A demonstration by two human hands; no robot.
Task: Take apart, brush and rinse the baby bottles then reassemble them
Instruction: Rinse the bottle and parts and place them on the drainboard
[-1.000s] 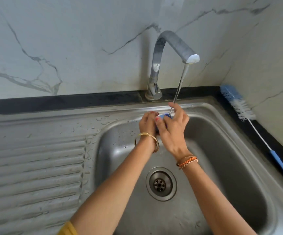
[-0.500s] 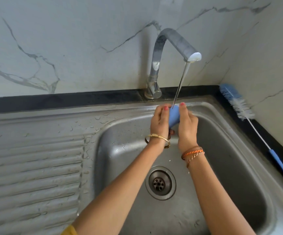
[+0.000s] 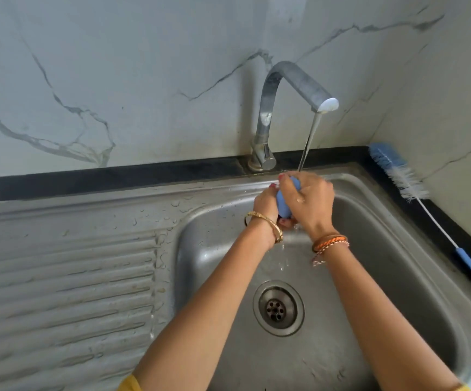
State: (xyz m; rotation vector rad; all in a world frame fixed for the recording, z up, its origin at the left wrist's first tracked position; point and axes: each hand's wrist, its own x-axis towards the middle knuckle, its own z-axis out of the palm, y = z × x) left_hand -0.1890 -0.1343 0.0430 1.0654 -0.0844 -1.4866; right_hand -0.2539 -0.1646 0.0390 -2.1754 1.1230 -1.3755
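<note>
Two hands rinse a blue bottle part under the running tap.

Both the left hand (image 3: pixel 265 206) and the right hand (image 3: pixel 309 203) curl round the blue bottle part (image 3: pixel 283 203), gripping it from either side just below the water stream (image 3: pixel 309 139) falling from the tap (image 3: pixel 290 88), above the back of the sink (image 3: pixel 415 280). Which piece of the bottle it is cannot be told; most of it is hidden by fingers. The rinse step looks to be in hand; next, I judge, the part needs turning so water reaches every face, then setting aside. The ridged drainboard (image 3: pixel 65 280) on the left offers room to put it down; the bottle brush (image 3: pixel 406 183) lies along the right tabletop edge, near the wall, well apart from the hands.
</note>
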